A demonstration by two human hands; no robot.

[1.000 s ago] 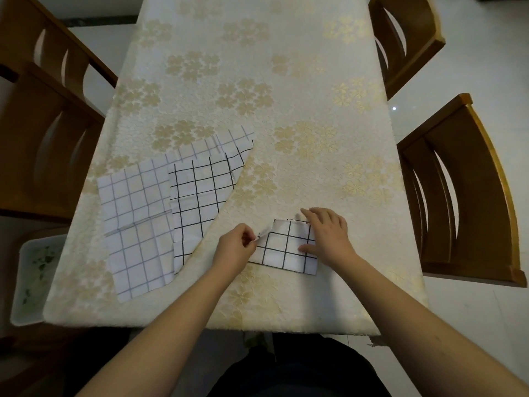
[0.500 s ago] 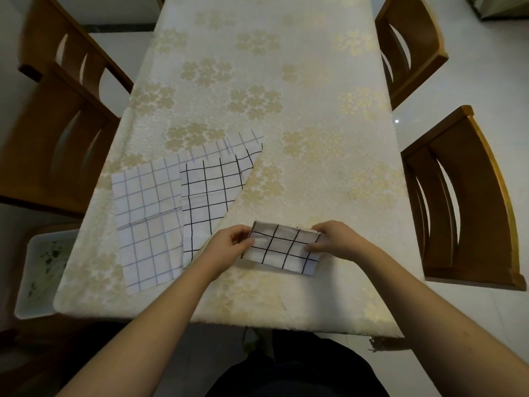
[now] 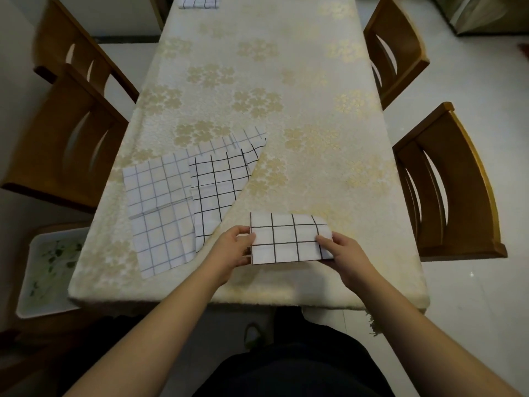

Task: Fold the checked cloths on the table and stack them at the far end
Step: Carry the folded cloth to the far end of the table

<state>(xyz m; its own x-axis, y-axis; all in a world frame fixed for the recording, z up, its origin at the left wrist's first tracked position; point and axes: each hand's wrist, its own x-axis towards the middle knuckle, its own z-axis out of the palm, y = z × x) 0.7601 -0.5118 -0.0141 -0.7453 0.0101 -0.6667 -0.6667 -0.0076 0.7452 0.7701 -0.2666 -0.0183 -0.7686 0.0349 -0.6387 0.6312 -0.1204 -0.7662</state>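
Both hands, left hand (image 3: 233,247) and right hand (image 3: 342,253), pinched my folded cloth (image 3: 289,239) near the table (image 3: 286,81) front edge; next, I judged, carrying it to the far stack (image 3: 199,1).

Long table (image 3: 286,81) wearing cream cloth with gold flowers. Two unfolded checked cloths (image 3: 183,204) lying flat, overlapping, toward near-left corner. Stack of folded checked cloths (image 3: 199,1) sitting at far edge, left of middle, partly cut off.
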